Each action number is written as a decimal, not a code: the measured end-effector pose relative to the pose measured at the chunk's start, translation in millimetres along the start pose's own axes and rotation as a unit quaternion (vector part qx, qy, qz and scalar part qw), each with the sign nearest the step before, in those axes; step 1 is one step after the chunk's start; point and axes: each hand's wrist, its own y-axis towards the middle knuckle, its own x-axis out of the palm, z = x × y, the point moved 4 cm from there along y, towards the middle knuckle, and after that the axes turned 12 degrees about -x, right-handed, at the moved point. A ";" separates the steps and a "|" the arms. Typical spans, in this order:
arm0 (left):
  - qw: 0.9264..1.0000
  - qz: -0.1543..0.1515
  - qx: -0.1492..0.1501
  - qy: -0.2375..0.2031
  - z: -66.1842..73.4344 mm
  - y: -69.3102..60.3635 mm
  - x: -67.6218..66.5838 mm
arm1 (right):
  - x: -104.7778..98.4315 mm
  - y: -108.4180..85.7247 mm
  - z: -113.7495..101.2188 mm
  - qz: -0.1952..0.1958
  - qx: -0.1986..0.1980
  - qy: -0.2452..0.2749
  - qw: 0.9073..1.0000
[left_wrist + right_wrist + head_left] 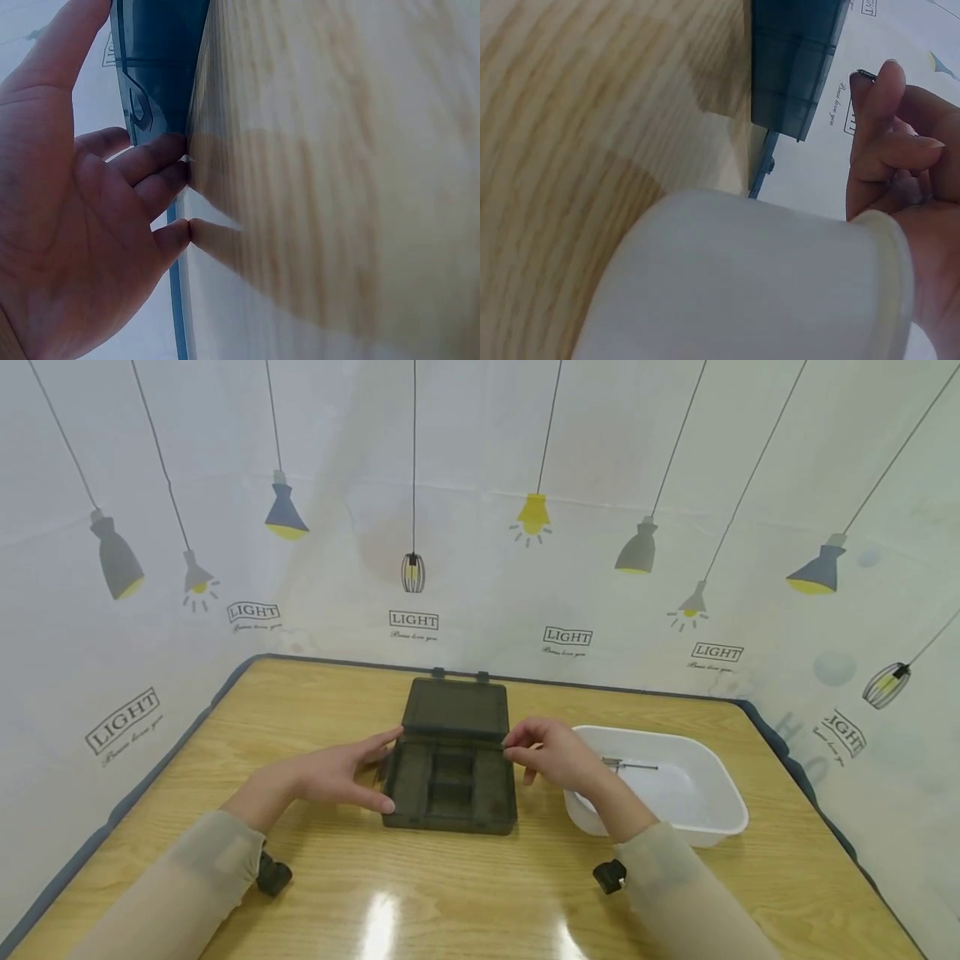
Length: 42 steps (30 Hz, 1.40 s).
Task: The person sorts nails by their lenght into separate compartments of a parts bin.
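A dark translucent compartment box (450, 785) lies on the table with its lid (456, 706) folded back. My left hand (337, 772) rests against the box's left side, thumb at the front corner and fingers spread farther back. In the left wrist view, the lower fingertips of the left hand (90, 217) touch the tabletop. Over the box's right rear edge, my right hand (555, 756) pinches a small dark screw (866, 74) between thumb and forefinger; most of it is hidden. Several long metal screws (633, 766) lie in a white tub (712, 785) under the right forearm.
The wooden table (330, 877) runs back to a white curtain (480, 585) printed with lamps. The tub's tall wall (742, 277) stands close beside the right wrist. Latches (482, 677) stick out from the lid's far edge.
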 end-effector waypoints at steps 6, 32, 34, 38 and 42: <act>1.000 0.001 0.000 -0.001 -0.5 0.6 0.6 | 6.8 2.6 3.0 -0.020 0.005 -0.007 1.000; 1.000 0.002 0.002 0.005 0.6 -0.2 -1.7 | -69.3 -50.4 45.5 0.020 0.043 -0.001 0.999; 1.000 0.001 0.003 0.005 0.3 0.3 -1.3 | -80.9 -58.1 57.3 0.024 0.053 -0.008 0.998; 1.000 -0.003 0.002 0.002 -0.4 0.7 -0.2 | -98.2 -69.3 75.6 0.024 0.082 -0.019 0.996; 1.000 -0.003 0.002 -0.001 -0.4 1.2 0.1 | -105.9 -75.1 91.5 0.015 0.109 -0.034 0.993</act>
